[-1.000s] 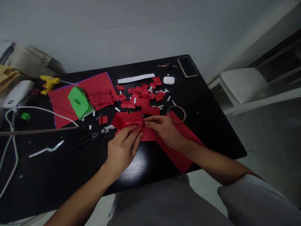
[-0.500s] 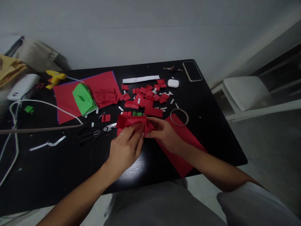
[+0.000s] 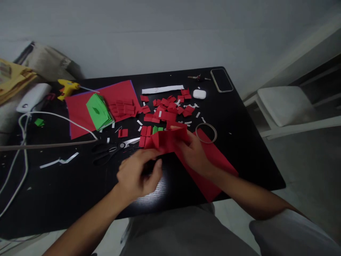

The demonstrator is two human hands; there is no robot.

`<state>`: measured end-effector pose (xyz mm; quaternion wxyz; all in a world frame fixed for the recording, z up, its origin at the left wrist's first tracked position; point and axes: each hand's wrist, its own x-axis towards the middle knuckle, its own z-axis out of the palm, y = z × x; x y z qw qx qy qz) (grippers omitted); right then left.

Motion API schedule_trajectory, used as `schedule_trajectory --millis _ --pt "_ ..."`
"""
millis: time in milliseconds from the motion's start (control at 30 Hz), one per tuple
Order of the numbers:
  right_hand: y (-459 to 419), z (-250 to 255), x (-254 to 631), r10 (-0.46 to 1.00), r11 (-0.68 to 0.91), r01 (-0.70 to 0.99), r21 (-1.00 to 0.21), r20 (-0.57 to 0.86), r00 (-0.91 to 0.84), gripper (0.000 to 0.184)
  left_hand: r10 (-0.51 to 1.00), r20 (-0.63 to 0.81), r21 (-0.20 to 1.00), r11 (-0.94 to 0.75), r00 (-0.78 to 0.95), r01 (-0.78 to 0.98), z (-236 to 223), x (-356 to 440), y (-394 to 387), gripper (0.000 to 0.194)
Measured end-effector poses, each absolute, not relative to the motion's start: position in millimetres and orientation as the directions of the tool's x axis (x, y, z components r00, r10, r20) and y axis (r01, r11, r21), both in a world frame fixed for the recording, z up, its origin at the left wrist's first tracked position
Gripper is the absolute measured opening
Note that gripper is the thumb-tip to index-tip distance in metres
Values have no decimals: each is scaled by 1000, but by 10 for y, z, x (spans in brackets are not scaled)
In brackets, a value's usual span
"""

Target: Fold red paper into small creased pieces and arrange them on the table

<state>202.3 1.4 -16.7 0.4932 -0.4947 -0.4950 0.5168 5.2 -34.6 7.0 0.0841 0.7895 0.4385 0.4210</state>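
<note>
A folded red paper piece (image 3: 170,139) is raised over the table's near middle. My right hand (image 3: 193,153) grips its right side, thumb in front and fingers behind. At its lower left edge is my left hand (image 3: 137,172), with curled fingers close to the paper and the thumb held apart; nothing shows between them. Whether those fingertips touch the paper I cannot tell. Behind the piece lie small folded red papers (image 3: 165,114) and a bit of green paper (image 3: 155,129). Black-handled scissors (image 3: 117,147) lie to the left, blades toward the folded piece.
Left are a yellow glue gun (image 3: 68,88), green paper stack (image 3: 98,113), large red sheet (image 3: 77,117) and white cable (image 3: 61,119). Right are a ring-shaped coil (image 3: 215,135), red sheet (image 3: 221,160), white earbud case (image 3: 199,94) and phone (image 3: 222,80). A chair (image 3: 283,103) stands beyond.
The folded red paper has turned and lifted in my right hand. My left hand has drawn back from inside it, down and leftward, with its thumb now apart. The view shifted slightly.
</note>
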Motion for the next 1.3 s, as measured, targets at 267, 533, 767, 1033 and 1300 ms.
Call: schedule_trajectory --millis 267,533,767,1033,1300 --pt "35 -178 2033 997 17 -39 -999 20 -68 30 961 267 733 -251 72 632 -8 57 -124 75" --pt "-12 -171 2006 995 31 45 -999 27 -92 31 999 -30 855 17 16 519 63 92 -99 35" --pt "-26 -162 2002 994 3 70 -998 -5 -106 31 987 -149 915 113 64 386 145 69 25 26" --pt "-21 -148 2023 993 -11 61 -998 -18 -121 31 984 -172 933 146 50 329 104 106 16 32" --pt "-40 -130 2014 992 -40 49 -998 -46 -117 29 987 -158 935 135 43 329 100 90 29 30"
